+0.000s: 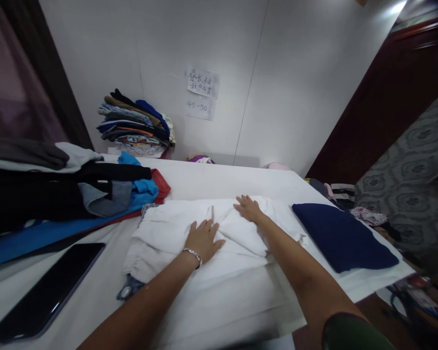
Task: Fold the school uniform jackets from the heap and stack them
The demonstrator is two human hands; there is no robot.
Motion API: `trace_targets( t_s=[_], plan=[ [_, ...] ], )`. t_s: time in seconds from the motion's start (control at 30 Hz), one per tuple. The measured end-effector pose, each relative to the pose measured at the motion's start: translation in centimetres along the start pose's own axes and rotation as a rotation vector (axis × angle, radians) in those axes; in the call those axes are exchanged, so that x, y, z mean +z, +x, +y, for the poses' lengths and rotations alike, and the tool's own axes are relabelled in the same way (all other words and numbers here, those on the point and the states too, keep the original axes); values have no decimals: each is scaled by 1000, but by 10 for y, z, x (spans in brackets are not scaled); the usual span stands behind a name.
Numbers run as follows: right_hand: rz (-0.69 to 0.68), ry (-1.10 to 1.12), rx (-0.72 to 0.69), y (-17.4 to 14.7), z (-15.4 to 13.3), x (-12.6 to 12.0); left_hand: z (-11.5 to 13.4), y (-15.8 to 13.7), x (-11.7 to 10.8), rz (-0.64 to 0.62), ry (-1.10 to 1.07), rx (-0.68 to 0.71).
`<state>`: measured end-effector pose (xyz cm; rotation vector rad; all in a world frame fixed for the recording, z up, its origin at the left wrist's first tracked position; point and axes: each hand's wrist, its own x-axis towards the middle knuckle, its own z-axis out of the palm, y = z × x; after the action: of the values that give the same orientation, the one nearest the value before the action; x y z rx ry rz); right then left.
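Note:
A white garment (160,231) with a gathered, elastic-looking edge at its left end lies spread on the white table. My left hand (203,239), a silver bracelet on its wrist, rests flat on the cloth near its middle, fingers spread. Further right and higher up, my right hand (248,209) also lies flat on the garment with its fingers apart. Creases run through the fabric between the two hands. From under its left end a bit of denim (130,288) with a button sticks out.
Folded navy cloth (341,236) lies at the table's right. To the left are heaped clothes (105,197) and a dark phone (45,291). A stack of folded clothes (133,124) stands by the wall, near handwritten paper signs (202,83). More clothes lie beyond the right edge.

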<state>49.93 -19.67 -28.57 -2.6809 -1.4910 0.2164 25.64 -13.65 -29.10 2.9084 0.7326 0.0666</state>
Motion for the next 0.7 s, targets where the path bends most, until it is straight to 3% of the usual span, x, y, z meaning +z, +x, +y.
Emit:
trace_targets(
  t_s=[0.2, 0.33, 0.47, 0.57, 0.7],
  plan=[
    [-90, 33, 0, 0, -10, 1, 1, -3, -3, -1, -44, -4],
    [8, 50, -48, -15, -21, -7, 2, -3, -2, 16, -86, -19],
    [48, -4, -225, -35, -44, 8, 2, -2, -2, 18, -104, -46],
    [27, -44, -246, -43, -53, 22, 2, -2, -2, 0, -106, -44],
    [68, -5, -233, -47, -51, 21, 4, -6, -2, -14, -111, -31]
  ],
)
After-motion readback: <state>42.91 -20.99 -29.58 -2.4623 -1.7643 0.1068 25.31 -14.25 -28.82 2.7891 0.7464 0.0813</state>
